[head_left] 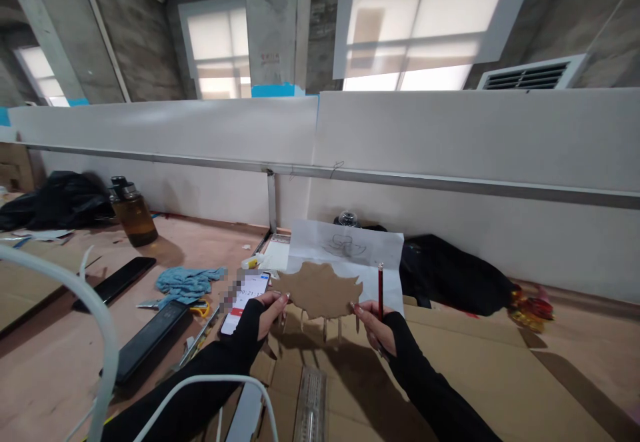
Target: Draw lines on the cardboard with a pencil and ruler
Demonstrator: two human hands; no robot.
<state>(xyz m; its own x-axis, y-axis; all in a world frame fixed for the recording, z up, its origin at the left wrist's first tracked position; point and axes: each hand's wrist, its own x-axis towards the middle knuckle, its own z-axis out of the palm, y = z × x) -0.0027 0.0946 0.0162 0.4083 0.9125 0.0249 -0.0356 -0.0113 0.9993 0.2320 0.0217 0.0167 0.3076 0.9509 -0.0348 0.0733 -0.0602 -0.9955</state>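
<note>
Between the left hand (273, 311) and the right hand (375, 327), a flat brown cardboard cutout (321, 290) is held up, roughly facing the camera. Outline is irregular: wide body, rounded bump at top middle, small pointed notches cut along the right side, wavy lower edge. Face is plain matte brown, no marking seen. Several narrow strips (325, 330) are seen just under the lower edge; whether they are attached can't be told. Left edge is pinched by left thumb and fingers, right edge by right thumb and fingers. A dark pencil (381, 290) is also kept in the right hand, upright. Behind the cutout and partly covered by it, a creased white sheet (345, 245) with a grey sketch is propped up. Beside the left hand, a lit phone (244, 309) is placed. Below both hands, larger cardboard (450, 369) is laid out, with a clear plastic case (311, 405) set nearer the camera.
</note>
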